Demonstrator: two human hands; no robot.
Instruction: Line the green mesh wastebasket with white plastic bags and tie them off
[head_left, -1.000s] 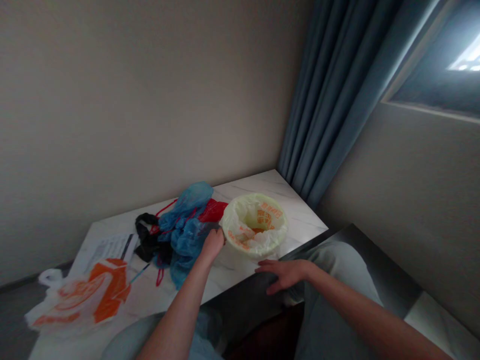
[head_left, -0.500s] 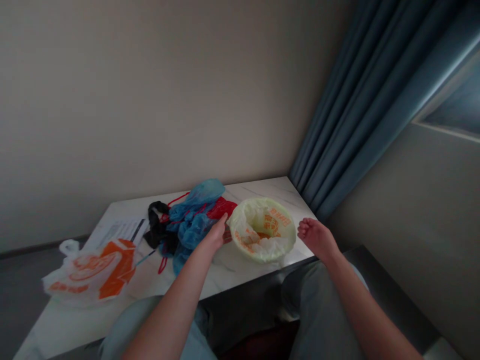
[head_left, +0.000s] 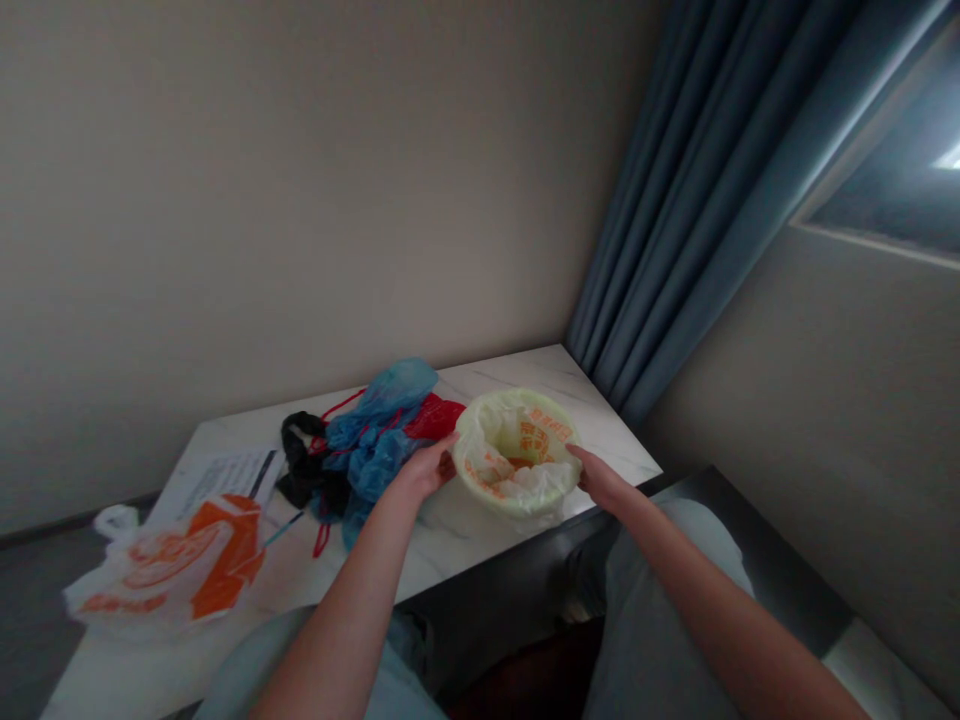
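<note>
A pale green trash bin (head_left: 465, 410) stands on the white marbled table, lined with a whitish plastic bag (head_left: 544, 478) that carries orange print and is folded over the rim. My left hand (head_left: 433, 465) grips the bin's left side, its thumb near the rim and its fingers partly hidden. On the opposite side my right hand (head_left: 596, 475) holds the rim, thumb on top of the bag's edge. Just left of my left hand lies a heap of crumpled blue plastic bags (head_left: 382, 450), with a red bag (head_left: 436, 417) and a black bag (head_left: 302, 460) among them.
A white plastic bag with orange print (head_left: 225, 560) lies at the table's left end, partly over a printed sheet (head_left: 221, 478). The wall backs the table (head_left: 450, 540). A blue curtain (head_left: 660, 250) hangs at the right. My knees are under the front edge.
My right hand has moved left, from beside the bin onto its right rim, and closed there. My left hand stays at the left side. The view has shifted slightly.
</note>
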